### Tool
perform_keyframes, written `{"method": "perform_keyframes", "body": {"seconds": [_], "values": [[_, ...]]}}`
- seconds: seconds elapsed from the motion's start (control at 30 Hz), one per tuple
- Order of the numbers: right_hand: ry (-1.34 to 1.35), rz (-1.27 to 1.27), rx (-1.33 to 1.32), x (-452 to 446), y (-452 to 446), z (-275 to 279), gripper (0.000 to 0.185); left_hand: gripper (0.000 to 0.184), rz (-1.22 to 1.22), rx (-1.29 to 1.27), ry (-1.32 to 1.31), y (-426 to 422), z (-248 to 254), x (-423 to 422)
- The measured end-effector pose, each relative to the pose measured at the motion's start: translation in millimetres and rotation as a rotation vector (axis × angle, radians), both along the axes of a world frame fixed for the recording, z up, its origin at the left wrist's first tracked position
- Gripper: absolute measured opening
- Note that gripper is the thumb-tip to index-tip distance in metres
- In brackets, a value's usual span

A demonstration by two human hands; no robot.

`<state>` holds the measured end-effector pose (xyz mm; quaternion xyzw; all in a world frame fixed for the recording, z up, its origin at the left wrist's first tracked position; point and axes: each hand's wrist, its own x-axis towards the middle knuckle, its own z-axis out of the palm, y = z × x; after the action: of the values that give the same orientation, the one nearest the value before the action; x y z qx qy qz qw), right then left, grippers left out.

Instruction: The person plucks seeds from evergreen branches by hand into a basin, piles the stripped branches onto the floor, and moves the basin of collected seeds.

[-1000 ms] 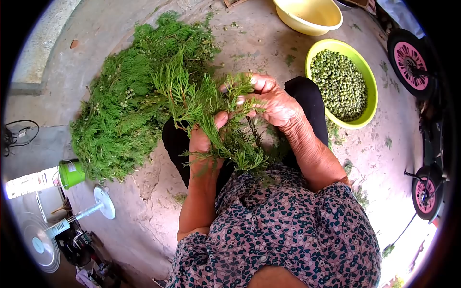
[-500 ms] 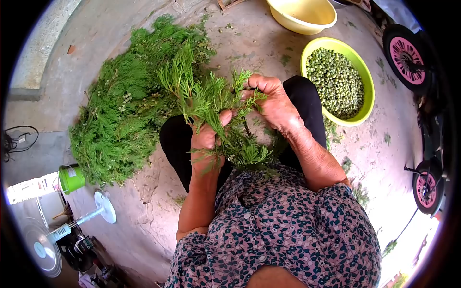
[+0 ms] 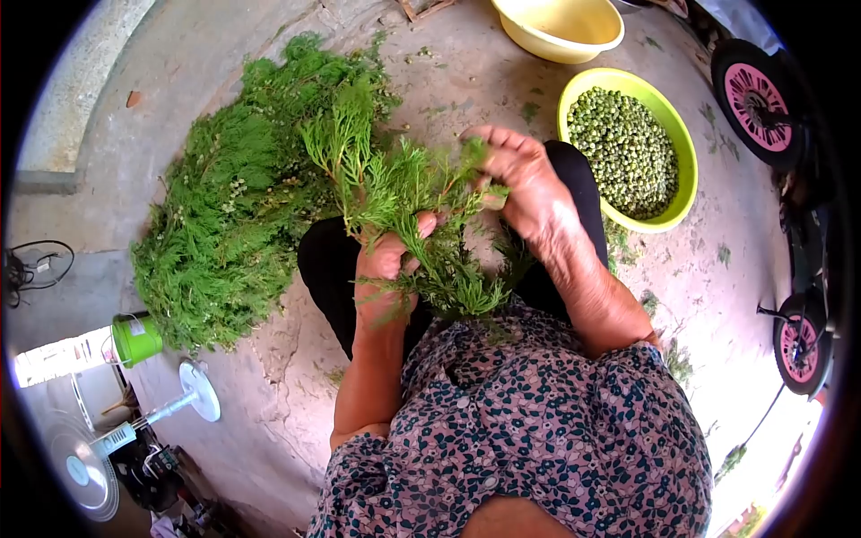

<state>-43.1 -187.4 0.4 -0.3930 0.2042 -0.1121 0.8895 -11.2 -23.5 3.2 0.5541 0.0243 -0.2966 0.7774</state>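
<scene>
A leafy green branch [image 3: 386, 188] is held over my lap. My left hand [image 3: 391, 253] is wrapped round its lower stems, thumb on top. My right hand [image 3: 520, 175] is at the right side of the branch, fingers bent at a leafy tip; whether they grip it is hard to see, as the tip is blurred. Past the branch, on the floor to the left, lies a big heap of green foliage [image 3: 215, 215] with small pale berries in it. To the right of my right hand stands a lime-green basin [image 3: 689, 170] holding many small round green berries [image 3: 623, 148].
A pale yellow basin [image 3: 560, 45] stands at the top. Pink-wheeled cycle parts [image 3: 758, 108] are along the right edge. At the left are a green bucket [image 3: 137, 339], a standing fan [image 3: 112, 439] and a black cable [image 3: 36, 264]. Leaf scraps lie on the floor [image 3: 296, 386].
My right hand has moved slightly right and up from the middle of the branch, its fingers less closed. My left hand still holds the stems. The view has shifted slightly.
</scene>
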Motion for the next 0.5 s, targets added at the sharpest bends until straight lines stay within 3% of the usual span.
{"method": "perform_keyframes", "body": {"seconds": [0.13,0.2,0.23,0.33,0.4,0.5], "values": [[-0.008,-0.240,-0.254,-4.4,-40.6,-6.8,0.006,0.028,0.074,0.019,-0.037,16.4,-7.7,7.7],[-0.113,-0.178,-0.073,-10.7,-84.2,-22.4,0.006,0.033,0.198,-0.082,0.016,19.6,-1.4,12.4],[-0.100,-0.203,-0.099,-16.7,-106.7,-29.3,0.005,0.028,0.144,-0.299,-0.012,23.1,9.4,14.6],[0.052,-0.409,-0.170,-37.2,-213.0,-90.2,0.014,0.015,0.049,-0.461,-0.191,53.5,-27.9,41.8],[0.673,-0.250,-1.842,-68.0,-230.4,-74.5,0.029,0.010,-0.036,-0.554,-0.311,69.0,-39.3,61.3],[0.773,-0.317,-2.052,-109.6,-292.8,-110.2,0.039,0.018,0.074,-0.655,-0.045,86.9,-45.8,77.4]]}}
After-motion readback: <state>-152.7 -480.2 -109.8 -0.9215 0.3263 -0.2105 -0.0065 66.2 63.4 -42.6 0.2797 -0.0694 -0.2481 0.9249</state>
